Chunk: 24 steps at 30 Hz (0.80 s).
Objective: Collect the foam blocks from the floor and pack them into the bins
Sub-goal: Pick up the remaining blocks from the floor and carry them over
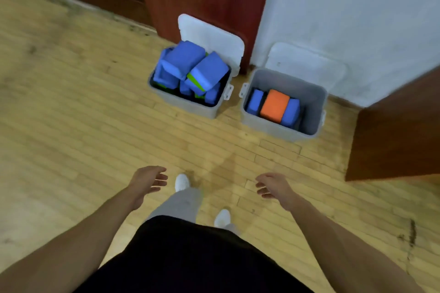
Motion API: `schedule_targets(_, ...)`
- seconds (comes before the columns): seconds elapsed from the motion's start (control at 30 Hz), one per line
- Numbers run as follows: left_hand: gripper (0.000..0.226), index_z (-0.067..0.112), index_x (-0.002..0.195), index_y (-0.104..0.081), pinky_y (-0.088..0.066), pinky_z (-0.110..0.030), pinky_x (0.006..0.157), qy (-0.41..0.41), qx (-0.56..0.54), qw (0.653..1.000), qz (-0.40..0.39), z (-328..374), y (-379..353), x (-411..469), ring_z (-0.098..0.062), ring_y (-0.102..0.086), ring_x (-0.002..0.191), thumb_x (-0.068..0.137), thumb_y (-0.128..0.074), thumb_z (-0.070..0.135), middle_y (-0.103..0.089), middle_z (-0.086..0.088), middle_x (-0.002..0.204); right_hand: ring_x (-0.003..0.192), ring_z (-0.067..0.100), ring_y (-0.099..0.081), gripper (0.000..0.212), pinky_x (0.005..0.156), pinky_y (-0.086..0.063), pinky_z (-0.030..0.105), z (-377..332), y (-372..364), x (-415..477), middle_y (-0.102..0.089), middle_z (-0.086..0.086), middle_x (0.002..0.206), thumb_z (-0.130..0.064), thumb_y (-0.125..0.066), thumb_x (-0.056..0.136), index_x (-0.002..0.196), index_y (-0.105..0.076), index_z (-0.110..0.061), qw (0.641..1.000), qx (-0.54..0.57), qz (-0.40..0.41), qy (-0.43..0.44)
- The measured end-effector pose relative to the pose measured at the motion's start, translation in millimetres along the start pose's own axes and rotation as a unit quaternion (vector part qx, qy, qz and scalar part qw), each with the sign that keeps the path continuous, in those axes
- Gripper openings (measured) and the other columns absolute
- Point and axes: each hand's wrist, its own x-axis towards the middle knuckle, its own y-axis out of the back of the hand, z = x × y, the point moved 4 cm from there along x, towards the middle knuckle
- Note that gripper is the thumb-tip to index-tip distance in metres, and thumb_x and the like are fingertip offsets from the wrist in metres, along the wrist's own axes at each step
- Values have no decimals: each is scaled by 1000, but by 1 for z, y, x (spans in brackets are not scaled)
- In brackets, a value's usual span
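Hanging empty in the lower half of the frame, the left hand [148, 181] and right hand [273, 185] are held well apart, fingers loosely spread, nothing gripped. White shoes [182, 182] are seen between them on the wooden floor [71, 114]. No loose foam block is visible on the floor in this view, so a pickup target cannot be given from here. Both bins are set straight ahead, upper centre of the frame, side by side against the wall, lids [209, 33] tipped back. The left bin [188, 102] is heaped past its rim with blue blocks [185, 57], tilted at mixed angles, green showing underneath; judged full. The right bin [312, 107] holds an orange block [275, 105] with a blue pair [254, 102] flanking it, stood on edge in a row, long faces running roughly top to bottom of the frame; bare wall is left on its right side. Judgement: remaining blocks should be routed to the right bin, which lies up and slightly right of the right hand, the nearer hand, and slotted in parallel to that row.
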Motion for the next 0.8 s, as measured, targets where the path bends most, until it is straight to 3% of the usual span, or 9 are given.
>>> schedule_targets(0.17,19,10,102,-66,-50,-37,82,-4,-68,997,38,-66,57,-37,-24,-66,82,95,-54,23,-69,-10,91,75,20,-63,18,75,-53,35,-26,-76,-12,-68,9,95,-24,-56,95,100,-65,-10,982,-160,-66,73)
schedule_targets(0.4,21,12,103,-66,-47,-31,76,63,-131,981,129,-237,162,-96,-20,-62,82,98,-48,22,-67,-8,95,74,15,-64,13,75,-53,33,-46,-240,-51,-68,3,92,-24,-54,90,89,-64,-15,907,-377,-137,131)
schedule_targets(0.57,23,9,106,-64,-49,-35,81,141,-279,928,204,-380,243,-144,-28,-64,92,99,-46,22,-67,-13,99,73,15,-62,14,71,-52,30,-38,-399,-99,-66,3,89,-23,-53,91,89,-63,-13,840,-489,-172,161)
schedule_targets(0.8,23,6,109,-62,-52,-37,77,161,-443,826,309,-521,344,-192,-29,-65,91,99,-47,21,-66,-16,99,80,15,-63,17,74,-51,28,-40,-625,-184,-65,2,94,-25,-52,93,101,-62,-15,726,-589,-265,236)
